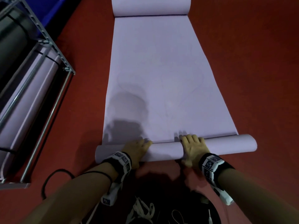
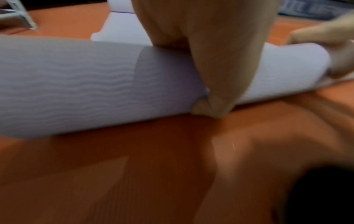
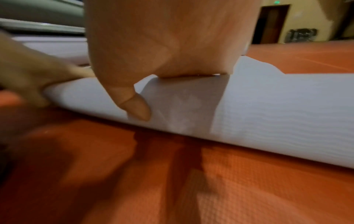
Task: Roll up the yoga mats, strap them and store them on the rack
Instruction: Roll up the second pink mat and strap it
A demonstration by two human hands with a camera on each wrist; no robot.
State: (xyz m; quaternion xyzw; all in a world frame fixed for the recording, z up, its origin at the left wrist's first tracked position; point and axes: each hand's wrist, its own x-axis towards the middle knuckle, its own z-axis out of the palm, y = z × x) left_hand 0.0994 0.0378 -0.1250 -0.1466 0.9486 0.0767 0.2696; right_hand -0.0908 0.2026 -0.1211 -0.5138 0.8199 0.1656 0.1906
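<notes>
The mat's [image 1: 160, 75] far curl is cut off; both hands' [image 1: 137, 151] spread fingers [image 1: 191, 138] press the near roll [image 1: 165, 151].

The red floor [image 1: 242, 62] is under everything. A blue pad [image 1: 48, 12] lies at its far left corner. White cords [image 1: 142, 212] lie at its near edge.

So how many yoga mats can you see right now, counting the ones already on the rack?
3. One lilac mat on the red floor, both hands rolling its near end; a lilac rolled mat and a dark rolled mat on the rack. More may be hidden.
</notes>
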